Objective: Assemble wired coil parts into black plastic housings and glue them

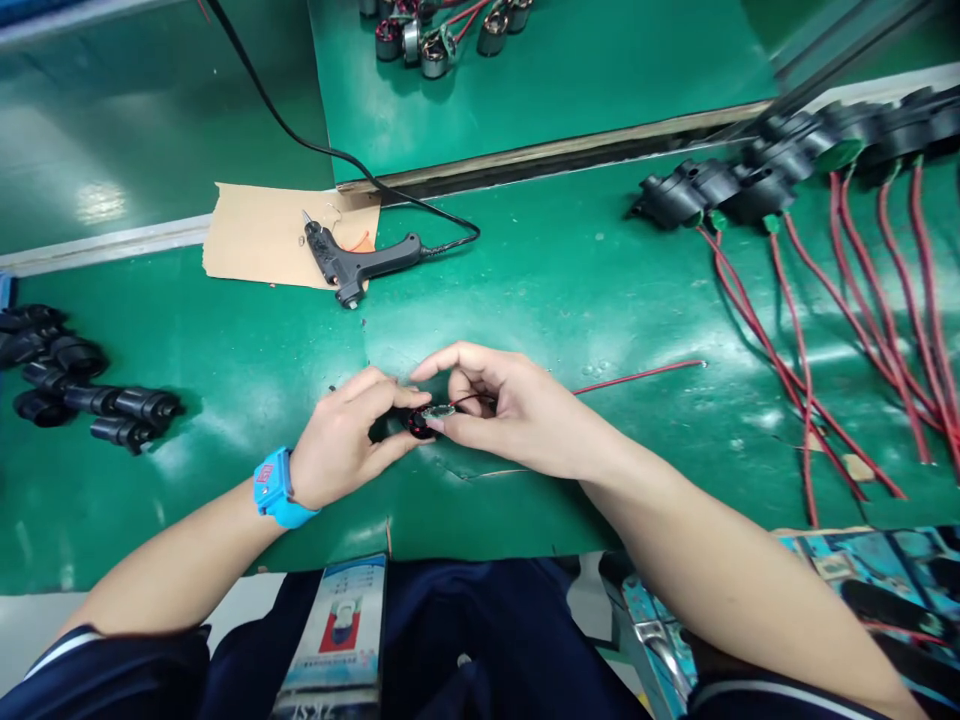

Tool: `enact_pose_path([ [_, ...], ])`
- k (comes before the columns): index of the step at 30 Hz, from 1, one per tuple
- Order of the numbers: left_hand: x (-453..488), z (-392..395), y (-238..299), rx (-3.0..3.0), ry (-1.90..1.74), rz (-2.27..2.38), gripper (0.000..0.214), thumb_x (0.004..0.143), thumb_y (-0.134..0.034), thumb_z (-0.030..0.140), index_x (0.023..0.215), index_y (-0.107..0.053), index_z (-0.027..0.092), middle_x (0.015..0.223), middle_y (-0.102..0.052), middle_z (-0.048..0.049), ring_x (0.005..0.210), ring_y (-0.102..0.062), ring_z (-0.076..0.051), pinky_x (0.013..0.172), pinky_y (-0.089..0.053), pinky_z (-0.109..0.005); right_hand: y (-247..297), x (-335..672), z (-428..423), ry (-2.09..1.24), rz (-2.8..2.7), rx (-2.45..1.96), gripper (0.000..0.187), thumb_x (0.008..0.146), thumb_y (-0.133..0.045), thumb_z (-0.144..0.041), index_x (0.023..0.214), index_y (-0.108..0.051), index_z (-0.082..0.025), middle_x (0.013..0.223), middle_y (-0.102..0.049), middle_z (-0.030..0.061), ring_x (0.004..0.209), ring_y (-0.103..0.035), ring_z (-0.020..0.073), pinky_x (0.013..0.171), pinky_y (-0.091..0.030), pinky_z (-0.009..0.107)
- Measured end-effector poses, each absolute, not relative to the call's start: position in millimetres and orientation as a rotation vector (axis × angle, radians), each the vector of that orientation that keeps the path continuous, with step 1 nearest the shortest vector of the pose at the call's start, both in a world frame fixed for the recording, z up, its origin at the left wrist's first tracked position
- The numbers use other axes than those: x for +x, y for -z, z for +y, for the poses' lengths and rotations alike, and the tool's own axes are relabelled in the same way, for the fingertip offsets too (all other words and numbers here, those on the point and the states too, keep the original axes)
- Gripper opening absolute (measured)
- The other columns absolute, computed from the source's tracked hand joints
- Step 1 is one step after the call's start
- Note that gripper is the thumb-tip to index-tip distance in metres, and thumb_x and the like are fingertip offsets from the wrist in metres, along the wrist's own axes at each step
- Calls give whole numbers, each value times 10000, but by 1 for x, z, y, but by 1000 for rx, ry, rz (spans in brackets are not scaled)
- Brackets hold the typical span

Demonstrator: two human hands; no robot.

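Note:
A small round motor with dark and reddish parts is held low over the green table, gripped between the thumb and fingers of my left hand. A little circuit board sits at its right end. My right hand has its thumb against the board and motor, with the index finger arched above. A dark lead runs from the board into my right palm, and a red wire extends rightward from behind that hand. My fingers partly hide the motor. A blue band circles my left wrist.
A black glue gun rests on cardboard, its cable running up and back. Black housings lie at left. More black housings with red wires line the right side. Several motors sit on the raised surface behind.

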State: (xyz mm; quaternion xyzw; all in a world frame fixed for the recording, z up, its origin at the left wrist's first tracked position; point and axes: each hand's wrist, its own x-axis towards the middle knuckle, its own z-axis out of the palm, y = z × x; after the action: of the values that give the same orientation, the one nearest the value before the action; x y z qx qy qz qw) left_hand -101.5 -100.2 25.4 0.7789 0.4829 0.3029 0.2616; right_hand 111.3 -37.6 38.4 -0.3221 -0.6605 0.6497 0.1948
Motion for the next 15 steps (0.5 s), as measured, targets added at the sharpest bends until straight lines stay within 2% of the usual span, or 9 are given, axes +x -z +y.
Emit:
enact_pose_path([
  [7, -97, -101, -26, 2175, -785, 1309, 226, 929, -681, 280, 1140, -664, 199, 1007, -716, -70, 947, -708, -198, 821, -607, -315, -35, 107, -42, -1742, -1924, -989, 334, 780, -681, -116, 1093, -614, -210, 682, -377, -98, 573, -372, 67, 534, -309, 221],
  [12, -93, -103, -25, 2238, -786, 1296, 198, 934, -622, 172, 1126, -663, 196, 1014, -720, -64, 1000, -709, -205, 876, -595, -333, -32, 99, -40, -1627, -1989, -1017, 440, 661, -714, -94, 1050, -547, -216, 902, -510, -34, 773, -508, 108, 653, -416, 233],
  [15, -94, -103, -26, 2231, -797, 1295, 229, 935, -635, 191, 1163, -648, 205, 1029, -717, -64, 973, -706, -199, 847, -593, -324, -32, 99, -37, -1641, -1977, -976, 404, 711, -708, -127, 1055, -516, -220, 918, -541, -24, 808, -537, 121, 675, -439, 239],
])
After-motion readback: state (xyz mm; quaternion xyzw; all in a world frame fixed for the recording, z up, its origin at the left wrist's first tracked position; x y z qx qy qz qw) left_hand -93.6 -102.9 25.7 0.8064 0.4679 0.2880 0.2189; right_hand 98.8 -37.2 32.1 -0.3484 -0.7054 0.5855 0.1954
